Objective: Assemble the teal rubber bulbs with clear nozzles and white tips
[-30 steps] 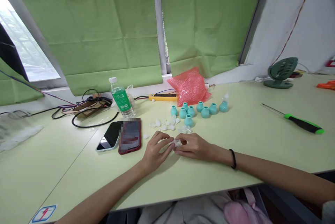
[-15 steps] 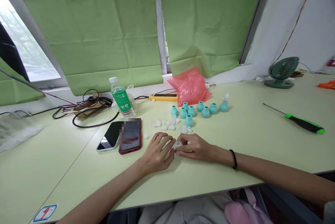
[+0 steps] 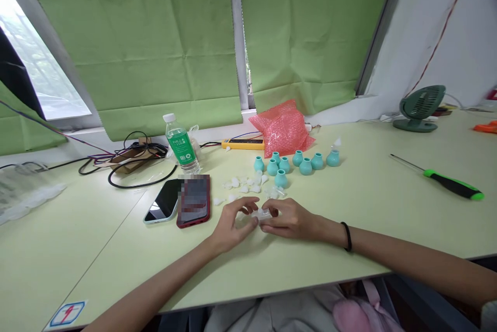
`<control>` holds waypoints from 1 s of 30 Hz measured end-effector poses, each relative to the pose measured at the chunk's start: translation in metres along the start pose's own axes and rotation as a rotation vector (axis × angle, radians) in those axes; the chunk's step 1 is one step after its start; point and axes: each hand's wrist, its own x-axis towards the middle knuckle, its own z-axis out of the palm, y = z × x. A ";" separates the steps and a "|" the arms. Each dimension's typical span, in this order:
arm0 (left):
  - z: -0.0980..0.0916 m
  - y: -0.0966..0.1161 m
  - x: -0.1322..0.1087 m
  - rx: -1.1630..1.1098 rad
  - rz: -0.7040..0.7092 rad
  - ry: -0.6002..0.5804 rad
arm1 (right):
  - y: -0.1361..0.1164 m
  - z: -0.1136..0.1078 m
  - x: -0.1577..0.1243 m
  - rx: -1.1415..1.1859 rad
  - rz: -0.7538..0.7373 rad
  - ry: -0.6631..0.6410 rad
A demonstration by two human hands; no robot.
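My right hand (image 3: 289, 218) is closed in a pinch around a small clear, tube-like plastic piece (image 3: 264, 214), just above the table near its front edge. From the other side, my left hand (image 3: 235, 222) curls its thumb and fingers round the piece's left end, where a whitish translucent tip (image 3: 255, 213) shows; the fingers partly hide it. Just beyond the hands lie several loose translucent white pieces (image 3: 244, 188) and some clear plastic parts (image 3: 275, 192). Several turquoise bulb-shaped pots (image 3: 280, 179) stand behind them; one at the right (image 3: 333, 158) carries a clear pointed top.
Two phones (image 3: 194, 201) lie left of my hands, with a water bottle (image 3: 181, 145) behind. A pink bubble-wrap bag (image 3: 286, 130) and a yellow device (image 3: 243, 144) rest at the back. Rightward are a screwdriver (image 3: 446, 182) and a green fan (image 3: 419, 109). Black cables (image 3: 135, 161) tangle at left.
My left hand has opened from a flatter pose into a curl, its thumb and fingers now around the clear piece's left end. The right hand keeps its hold in nearly the same spot.
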 end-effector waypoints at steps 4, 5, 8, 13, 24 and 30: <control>-0.002 0.005 0.005 -0.144 -0.194 -0.085 | -0.001 -0.001 0.000 -0.085 -0.039 -0.017; -0.002 0.005 0.006 -0.128 -0.198 -0.094 | -0.002 0.000 0.001 -0.092 -0.047 -0.011; -0.001 0.004 0.006 -0.178 -0.216 -0.110 | -0.003 -0.001 0.003 -0.109 -0.065 0.019; 0.001 -0.002 0.007 -0.493 -0.331 -0.171 | -0.005 -0.003 0.007 -0.115 -0.090 0.027; -0.003 0.000 0.007 -0.592 -0.390 -0.082 | 0.000 -0.005 0.005 -0.162 -0.151 0.098; 0.002 -0.014 0.007 -0.678 -0.474 -0.026 | 0.001 -0.004 0.003 -0.140 -0.167 0.111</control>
